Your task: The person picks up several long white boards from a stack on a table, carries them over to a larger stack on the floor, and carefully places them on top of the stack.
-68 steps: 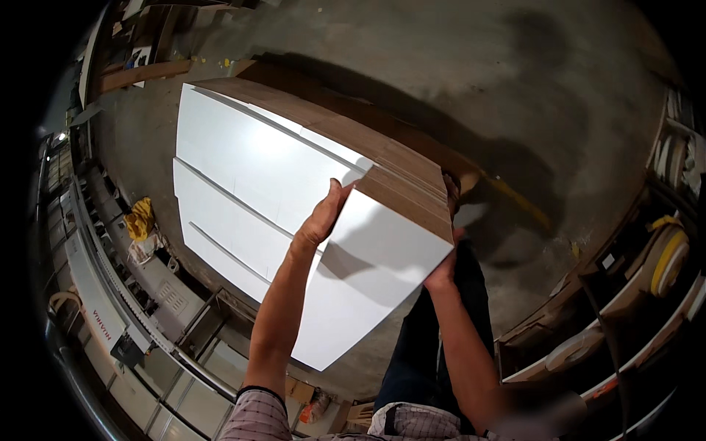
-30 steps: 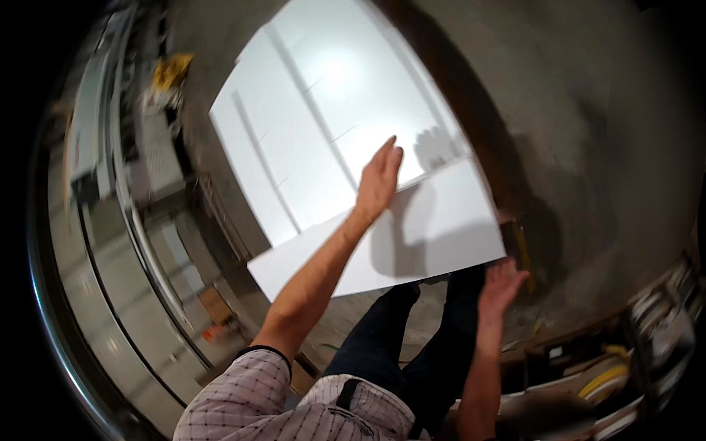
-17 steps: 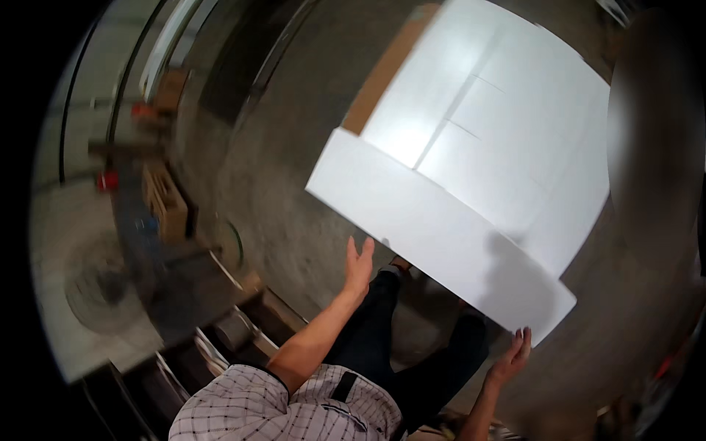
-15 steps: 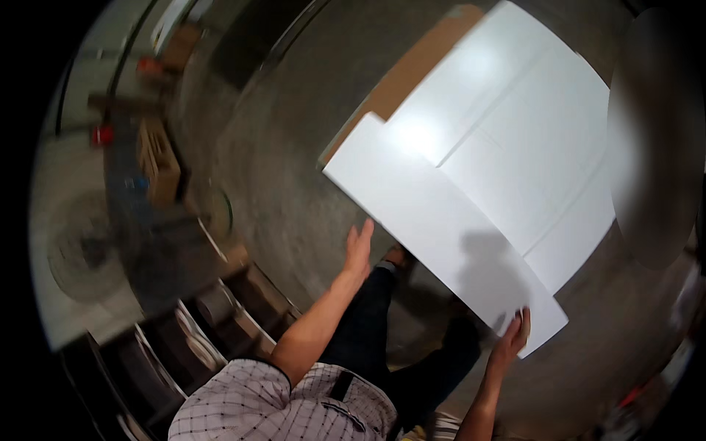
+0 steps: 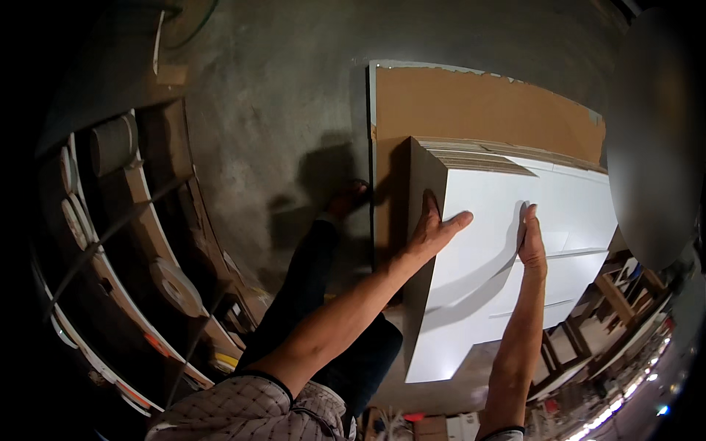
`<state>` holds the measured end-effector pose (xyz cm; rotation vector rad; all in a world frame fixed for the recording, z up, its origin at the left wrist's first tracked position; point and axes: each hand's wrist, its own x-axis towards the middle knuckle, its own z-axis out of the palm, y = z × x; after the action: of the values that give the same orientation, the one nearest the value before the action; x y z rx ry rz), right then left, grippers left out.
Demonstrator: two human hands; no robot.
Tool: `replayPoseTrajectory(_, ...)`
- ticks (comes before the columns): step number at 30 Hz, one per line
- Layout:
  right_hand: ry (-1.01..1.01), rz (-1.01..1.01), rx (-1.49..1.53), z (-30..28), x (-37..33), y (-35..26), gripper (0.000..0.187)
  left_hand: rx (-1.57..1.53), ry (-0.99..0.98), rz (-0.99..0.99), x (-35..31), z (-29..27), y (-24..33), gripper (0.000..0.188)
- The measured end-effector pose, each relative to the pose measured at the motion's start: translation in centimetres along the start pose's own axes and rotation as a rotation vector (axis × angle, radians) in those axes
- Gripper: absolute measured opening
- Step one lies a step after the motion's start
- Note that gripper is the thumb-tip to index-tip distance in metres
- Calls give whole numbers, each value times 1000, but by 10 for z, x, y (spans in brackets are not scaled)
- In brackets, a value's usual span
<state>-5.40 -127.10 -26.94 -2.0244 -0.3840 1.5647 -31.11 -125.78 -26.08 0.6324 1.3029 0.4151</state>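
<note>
A pile of white panels [image 5: 478, 191] with brown edges lies in front of me, its flat white top facing up. At its left edge is my left hand [image 5: 439, 229], with the thumb over the top face and the forefinger along the side; the fingers are spread apart. Further right, my right hand [image 5: 534, 239] stands on edge against the white top, fingers stretched out and palm turned toward the left hand. Neither hand is wrapped round a panel. The right hand's thumb is hidden. Shadows of my arms fall across the white surface.
Under the pile lies a larger brown sheet [image 5: 471, 99] with a ragged far edge. A rack [image 5: 158, 228] holding rolls of edging strip stands at the left. Wooden frames [image 5: 581, 342] sit at the lower right. Grey concrete floor [image 5: 257, 95] extends to the left.
My view has swung round, so the pile appears lower and its left side shows. My left hand has come from the air beside the panel to its edge; my right hand is further in over the top.
</note>
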Motion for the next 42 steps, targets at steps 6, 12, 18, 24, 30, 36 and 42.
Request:
replayPoseTrajectory(6, -78, 40, -51, 7, -3, -13, 72, 52, 17, 6, 0, 1, -6, 108)
replayPoseTrajectory(12, -76, 63, -50, 3, -6, -5, 75, 11, 1, -17, -5, -2, -1, 105)
replayPoseTrajectory(18, -51, 126, -54, 0, -5, -3, 76, -58, -41, 72, 1, -3, -11, 100)
replayPoseTrajectory(24, 65, 174, -317, 16, -19, -26, 76, -69, -111, -140, -1, -7, -4, 84)
replayPoseTrajectory(30, 312, -96, -463, 41, -35, -29, 84, -155, -123, -5, 9, -6, -6, 69)
replayPoseTrajectory(36, 817, -453, -685, 70, -128, 43, 66, 7, -74, 149, 6, -15, 19, 72)
replayPoseTrajectory(42, 826, -115, -379, 116, -258, 173, 65, 127, -168, -124, 7, -108, 10, 67)
